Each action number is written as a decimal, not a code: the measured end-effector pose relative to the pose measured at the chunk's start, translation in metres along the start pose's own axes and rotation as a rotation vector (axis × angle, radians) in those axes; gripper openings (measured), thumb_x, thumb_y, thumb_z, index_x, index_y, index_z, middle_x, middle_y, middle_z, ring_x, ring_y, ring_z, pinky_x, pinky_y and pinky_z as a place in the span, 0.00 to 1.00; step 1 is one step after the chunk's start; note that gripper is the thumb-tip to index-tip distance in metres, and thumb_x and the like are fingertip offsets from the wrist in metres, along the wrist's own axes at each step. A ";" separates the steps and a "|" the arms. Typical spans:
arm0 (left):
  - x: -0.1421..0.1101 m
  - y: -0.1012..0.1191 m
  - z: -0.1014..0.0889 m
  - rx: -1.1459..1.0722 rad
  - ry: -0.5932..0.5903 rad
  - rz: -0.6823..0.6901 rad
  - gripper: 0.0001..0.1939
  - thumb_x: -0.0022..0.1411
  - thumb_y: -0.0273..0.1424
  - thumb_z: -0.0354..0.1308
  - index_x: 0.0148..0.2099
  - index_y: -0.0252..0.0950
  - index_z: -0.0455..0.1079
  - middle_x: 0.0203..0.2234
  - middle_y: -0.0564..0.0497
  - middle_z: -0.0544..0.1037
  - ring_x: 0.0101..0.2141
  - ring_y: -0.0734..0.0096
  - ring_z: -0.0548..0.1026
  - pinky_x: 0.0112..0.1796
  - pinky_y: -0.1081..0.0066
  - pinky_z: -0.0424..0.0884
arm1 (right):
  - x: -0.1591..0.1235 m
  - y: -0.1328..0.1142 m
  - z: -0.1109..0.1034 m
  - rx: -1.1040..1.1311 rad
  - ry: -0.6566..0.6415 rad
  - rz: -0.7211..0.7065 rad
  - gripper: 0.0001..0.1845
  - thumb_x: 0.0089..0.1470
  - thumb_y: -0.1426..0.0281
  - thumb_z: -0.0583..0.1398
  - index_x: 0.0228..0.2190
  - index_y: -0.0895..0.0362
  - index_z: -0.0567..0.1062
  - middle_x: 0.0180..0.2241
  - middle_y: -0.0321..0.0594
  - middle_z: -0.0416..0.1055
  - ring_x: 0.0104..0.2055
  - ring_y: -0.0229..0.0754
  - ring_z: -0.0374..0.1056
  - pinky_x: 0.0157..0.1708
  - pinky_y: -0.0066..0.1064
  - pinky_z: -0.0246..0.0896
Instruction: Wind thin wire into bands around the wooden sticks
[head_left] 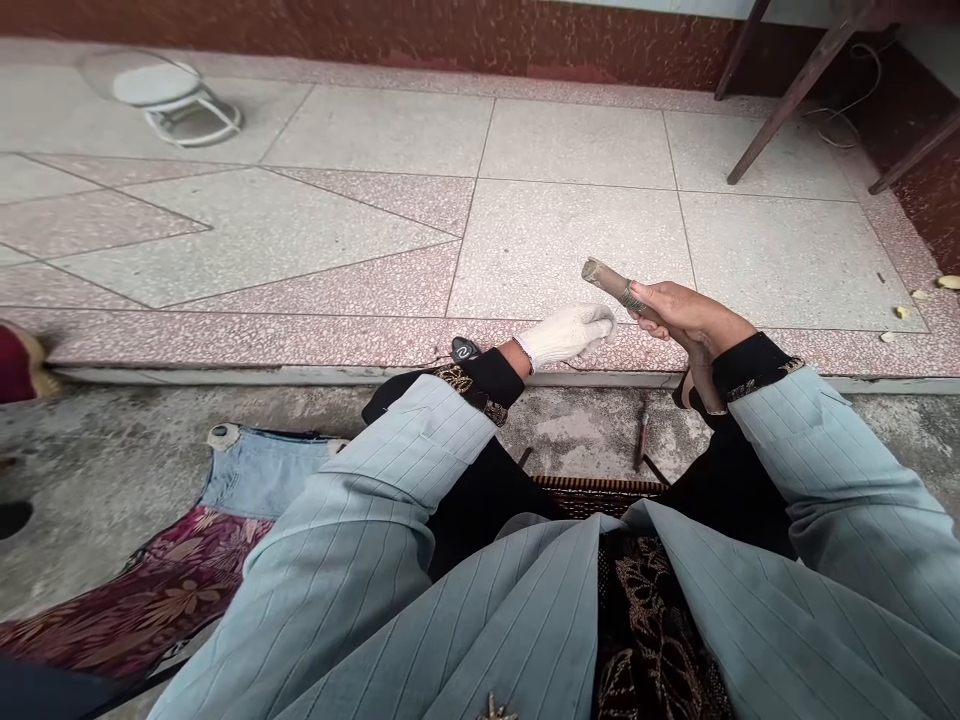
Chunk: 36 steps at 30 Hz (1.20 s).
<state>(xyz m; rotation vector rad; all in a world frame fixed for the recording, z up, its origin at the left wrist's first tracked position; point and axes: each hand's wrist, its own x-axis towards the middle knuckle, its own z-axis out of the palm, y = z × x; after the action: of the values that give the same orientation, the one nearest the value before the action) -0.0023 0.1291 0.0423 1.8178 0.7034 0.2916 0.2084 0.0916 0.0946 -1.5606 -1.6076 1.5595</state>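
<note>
My right hand (679,310) is bare and closed around a brown wooden stick (604,277), held at a slant above the tiled step. One end points up and to the left; the other passes beneath my wrist toward my right foot. Just past my thumb, a wire-like binding (632,298) is wound round the stick. To the left, close to the stick, is my left hand (568,335) in a white knitted glove. Its fingers are curled together, and whatever is between them, if anything, cannot be made out.
A small white stool (172,95) stands on the tiled floor (577,240) at far left. Wooden legs (795,95) rise at upper right, near yellowish scraps (902,312). Denim and floral cloth (274,475) lies at lower left. The step edge (300,376) runs below my hands.
</note>
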 end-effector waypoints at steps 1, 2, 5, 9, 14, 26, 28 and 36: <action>0.000 -0.001 -0.001 0.004 -0.009 0.003 0.10 0.68 0.34 0.46 0.36 0.37 0.64 0.19 0.57 0.65 0.18 0.79 0.64 0.22 0.76 0.61 | -0.001 0.001 -0.001 0.001 -0.027 -0.011 0.31 0.57 0.39 0.52 0.28 0.55 0.67 0.19 0.33 0.58 0.18 0.34 0.51 0.20 0.30 0.47; 0.000 -0.001 -0.002 0.013 -0.012 0.003 0.10 0.68 0.34 0.46 0.36 0.36 0.63 0.19 0.57 0.65 0.19 0.78 0.64 0.23 0.75 0.60 | -0.002 0.001 -0.002 0.002 -0.059 -0.025 0.31 0.58 0.39 0.51 0.28 0.55 0.67 0.18 0.33 0.57 0.18 0.34 0.51 0.20 0.30 0.47; 0.001 0.000 -0.005 0.105 0.013 -0.015 0.10 0.67 0.35 0.47 0.36 0.35 0.64 0.21 0.55 0.67 0.20 0.78 0.64 0.25 0.74 0.60 | -0.004 0.002 -0.007 -0.037 -0.195 -0.074 0.32 0.58 0.39 0.50 0.28 0.55 0.67 0.19 0.32 0.58 0.19 0.33 0.51 0.22 0.30 0.48; 0.000 0.006 -0.007 0.422 -0.053 0.065 0.13 0.65 0.35 0.48 0.40 0.34 0.71 0.26 0.52 0.72 0.27 0.74 0.68 0.30 0.73 0.60 | -0.003 0.001 -0.013 -0.385 -0.487 -0.016 0.32 0.53 0.39 0.56 0.26 0.57 0.70 0.21 0.33 0.61 0.22 0.34 0.52 0.24 0.30 0.47; -0.005 0.015 -0.002 0.608 -0.158 0.136 0.14 0.64 0.33 0.46 0.38 0.33 0.72 0.26 0.50 0.73 0.28 0.71 0.68 0.30 0.71 0.58 | -0.004 -0.007 -0.009 -0.717 -0.576 0.135 0.32 0.49 0.40 0.60 0.30 0.58 0.77 0.26 0.39 0.69 0.27 0.40 0.61 0.29 0.33 0.51; -0.001 0.023 -0.002 -0.050 -0.099 -0.229 0.07 0.65 0.30 0.50 0.36 0.35 0.67 0.17 0.55 0.70 0.15 0.80 0.66 0.18 0.77 0.58 | 0.007 -0.004 -0.010 -0.988 0.041 0.180 0.31 0.48 0.41 0.62 0.22 0.57 0.77 0.24 0.50 0.70 0.33 0.54 0.68 0.33 0.44 0.59; 0.000 0.022 -0.002 -0.106 -0.102 -0.236 0.06 0.66 0.29 0.50 0.38 0.35 0.67 0.17 0.56 0.69 0.14 0.80 0.65 0.18 0.77 0.58 | 0.012 0.000 -0.012 -0.936 0.115 0.160 0.31 0.45 0.40 0.64 0.19 0.57 0.74 0.22 0.48 0.67 0.32 0.53 0.67 0.32 0.43 0.58; -0.005 0.028 -0.010 -0.330 0.002 -0.022 0.09 0.69 0.29 0.48 0.38 0.33 0.67 0.19 0.57 0.67 0.18 0.81 0.65 0.23 0.76 0.62 | 0.021 0.000 -0.007 -0.626 0.306 -0.071 0.25 0.57 0.45 0.57 0.30 0.56 0.71 0.28 0.44 0.68 0.30 0.43 0.63 0.29 0.35 0.52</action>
<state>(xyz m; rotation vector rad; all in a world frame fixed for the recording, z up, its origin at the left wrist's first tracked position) -0.0028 0.1281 0.0730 1.4951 0.6357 0.3719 0.2082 0.1134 0.0888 -1.8984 -2.0433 0.7494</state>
